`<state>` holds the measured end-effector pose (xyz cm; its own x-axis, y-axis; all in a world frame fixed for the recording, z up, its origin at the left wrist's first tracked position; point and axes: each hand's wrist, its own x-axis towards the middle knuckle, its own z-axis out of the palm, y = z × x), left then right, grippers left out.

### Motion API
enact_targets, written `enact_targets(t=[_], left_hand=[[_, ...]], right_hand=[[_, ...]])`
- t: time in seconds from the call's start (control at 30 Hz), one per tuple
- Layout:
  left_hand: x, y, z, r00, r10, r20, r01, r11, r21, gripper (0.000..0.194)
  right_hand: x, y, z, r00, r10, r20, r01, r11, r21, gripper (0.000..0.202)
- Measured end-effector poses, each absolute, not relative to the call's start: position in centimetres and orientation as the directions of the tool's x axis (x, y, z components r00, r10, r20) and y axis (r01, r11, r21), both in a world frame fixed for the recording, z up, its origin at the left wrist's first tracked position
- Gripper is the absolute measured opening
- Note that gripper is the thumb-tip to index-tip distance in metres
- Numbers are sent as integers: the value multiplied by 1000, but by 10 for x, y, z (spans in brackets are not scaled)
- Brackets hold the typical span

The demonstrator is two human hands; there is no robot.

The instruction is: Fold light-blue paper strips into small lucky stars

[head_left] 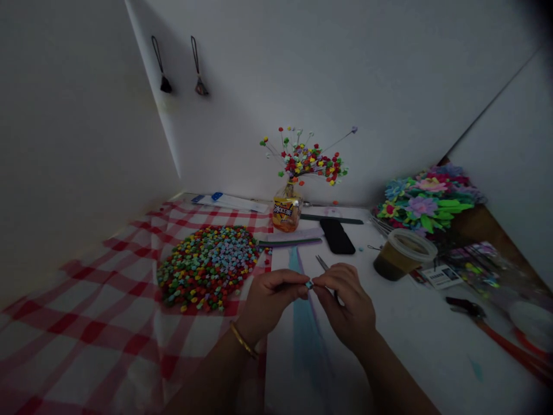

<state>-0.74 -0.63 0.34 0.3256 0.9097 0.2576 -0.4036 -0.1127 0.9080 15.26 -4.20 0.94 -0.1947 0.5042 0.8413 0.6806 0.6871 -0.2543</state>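
My left hand and my right hand meet over the middle of the table. Between their pinched fingertips is a small blue paper star. A pair of scissors is tucked in my right hand, with the blades pointing away from me; most of the handle is hidden by the fingers. Under the hands lie long light-blue paper strips. To the left, a big heap of folded paper stars in many colours rests on a red and white checked cloth.
Behind stands a bottle of star-tipped stems. A black phone, dark paper strips and a lidded tub of brown contents are nearby. Fuzzy flowers and red-handled pliers lie right.
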Motion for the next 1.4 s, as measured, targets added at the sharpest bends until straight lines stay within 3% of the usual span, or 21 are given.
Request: enact_targets(t=[0.13,0.27,0.47,0.53,0.67,0.8,0.9,1.2,1.4], left_hand=[[-8,-6,2,341,876,342,-384,-202,901,14],[-7,-6,-1,370,865,339,-339,-214,916,16],[-9,-6,-1,363,809,462,-257,-390,884,16],[-9,-7,0,336,853,400,-271,-320,908,11],[-6,-10,1,377,890,256,-448,-66,891,10],[-6,-11,1,410,886,218,-469,0,883,13],[-7,-10,3,437,880,184,-434,27,901,14],[-5,-12,4,403,897,182,-460,26,888,16],[-11,-9,3,365,893,262,-293,-157,943,10]], right_hand=[[152,-43,10,-252,518,817,700,681,-216,11],[149,-46,10,-252,548,797,731,648,-214,11],[148,-47,8,-130,672,729,664,605,-440,11],[149,-46,7,-131,672,729,635,621,-459,10],[153,-44,7,-172,584,793,644,676,-358,15],[155,-44,9,-247,512,823,653,715,-249,17],[154,-45,12,-254,497,830,653,721,-232,15],[149,-48,11,-192,520,832,654,700,-287,13],[152,-46,13,-252,497,830,675,705,-218,12]])
